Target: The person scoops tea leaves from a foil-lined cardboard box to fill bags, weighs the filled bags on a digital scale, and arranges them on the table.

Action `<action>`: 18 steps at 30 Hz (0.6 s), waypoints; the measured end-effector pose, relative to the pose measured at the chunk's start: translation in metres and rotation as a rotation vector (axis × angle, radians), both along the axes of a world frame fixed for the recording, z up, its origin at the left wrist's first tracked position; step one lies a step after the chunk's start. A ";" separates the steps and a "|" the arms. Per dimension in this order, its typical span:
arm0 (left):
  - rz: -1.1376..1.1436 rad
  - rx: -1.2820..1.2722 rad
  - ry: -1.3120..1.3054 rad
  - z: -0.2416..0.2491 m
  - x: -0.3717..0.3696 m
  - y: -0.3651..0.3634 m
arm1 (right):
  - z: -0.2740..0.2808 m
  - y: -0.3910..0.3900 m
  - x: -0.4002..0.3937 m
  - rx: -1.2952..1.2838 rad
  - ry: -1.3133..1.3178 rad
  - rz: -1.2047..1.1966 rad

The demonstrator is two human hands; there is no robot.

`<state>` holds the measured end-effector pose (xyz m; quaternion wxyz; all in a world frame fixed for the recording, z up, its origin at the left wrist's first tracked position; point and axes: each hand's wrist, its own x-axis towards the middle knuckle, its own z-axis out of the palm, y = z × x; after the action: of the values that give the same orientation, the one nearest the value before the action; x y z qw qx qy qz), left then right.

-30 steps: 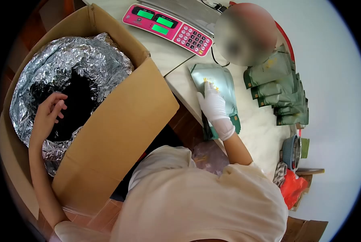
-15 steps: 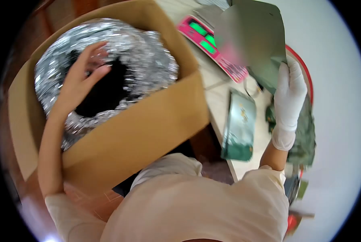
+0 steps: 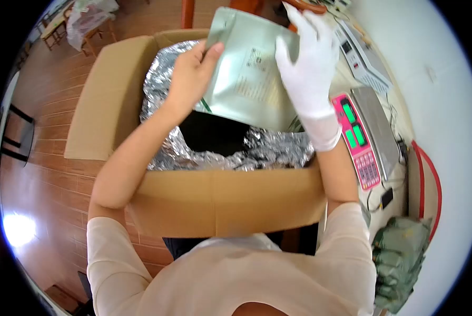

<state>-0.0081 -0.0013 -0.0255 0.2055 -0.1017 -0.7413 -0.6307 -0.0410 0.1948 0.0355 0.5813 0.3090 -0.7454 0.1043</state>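
Note:
A pale green foil pouch [image 3: 252, 79] with a QR code and printed text hangs tilted over the box. My bare left hand [image 3: 193, 73] pinches its left edge, thumb on the near face. At the pouch's right edge, my white-gloved right hand [image 3: 310, 63] has its fingers stretched and thumb apart. Below them stands a cardboard box [image 3: 230, 203] lined with crinkled silver foil [image 3: 167, 73]. The foil surrounds a dark mass [image 3: 215, 134], partly hidden behind the pouch.
Right of the box, a table carries a pink scale [image 3: 360, 142] with lit green displays and a grey-white machine [image 3: 362, 60]. Several green pouches [image 3: 402, 258] lie heaped at lower right. A box flap [image 3: 101, 100] sticks out left above the wooden floor [image 3: 51, 174].
My right hand has brought the pouch from over the scale to above the box, and its fingers have spread. My left hand has closed on the pouch. The view has turned left.

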 end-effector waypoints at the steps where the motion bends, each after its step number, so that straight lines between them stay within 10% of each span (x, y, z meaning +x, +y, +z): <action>1: 0.023 0.044 -0.021 -0.003 -0.005 -0.002 | -0.005 -0.005 0.011 -0.027 -0.077 -0.003; 5: -0.053 0.278 -0.075 0.010 0.005 0.003 | -0.027 -0.025 0.040 -0.106 -0.669 0.302; 18: -0.407 0.222 -0.341 0.003 0.014 0.017 | -0.028 -0.003 0.033 -0.325 -1.177 0.540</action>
<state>0.0064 0.0156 -0.0221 -0.0431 -0.1178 -0.6559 -0.7444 -0.0084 0.1921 0.0074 0.0701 0.2849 -0.8096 0.5084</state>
